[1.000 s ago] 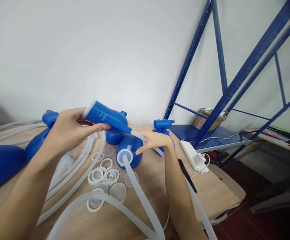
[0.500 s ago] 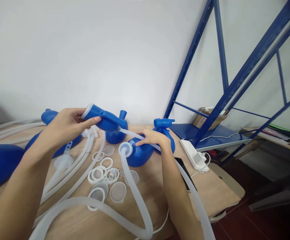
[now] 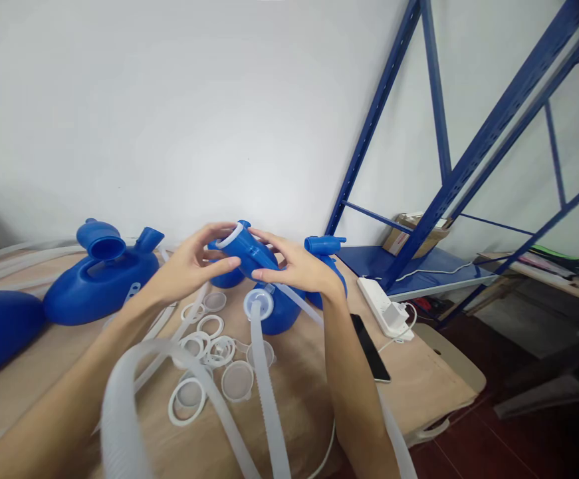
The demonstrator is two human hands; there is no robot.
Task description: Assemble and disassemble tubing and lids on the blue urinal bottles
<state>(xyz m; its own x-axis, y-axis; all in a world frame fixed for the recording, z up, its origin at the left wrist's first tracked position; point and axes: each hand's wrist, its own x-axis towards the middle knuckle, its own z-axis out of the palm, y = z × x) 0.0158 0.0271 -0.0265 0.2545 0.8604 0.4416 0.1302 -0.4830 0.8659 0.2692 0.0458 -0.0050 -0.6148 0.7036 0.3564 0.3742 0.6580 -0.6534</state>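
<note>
Both hands grip a blue plastic urinal funnel (image 3: 246,247) with a white rim, raised at the middle of the table. My left hand (image 3: 197,263) pinches its rim end between thumb and fingers. From the other side my right hand (image 3: 292,263) wraps round its body, thumb in front. Below the hands sits a blue urinal bottle (image 3: 282,316), partly hidden. A white cap (image 3: 258,304) on it carries a translucent corrugated hose (image 3: 268,392) that runs toward me. A thinner clear tube (image 3: 302,303) passes under my right wrist.
White rings (image 3: 187,402) and round mesh-like lids (image 3: 237,381) lie in front. More blue bottles (image 3: 104,286) stand left and behind. At right are a phone (image 3: 371,349), a power strip (image 3: 383,309) and a blue metal rack (image 3: 439,206).
My left hand has brought the funnel to the right and turned its rim. My right hand has risen from the bottle onto the funnel. The hose in front has shifted.
</note>
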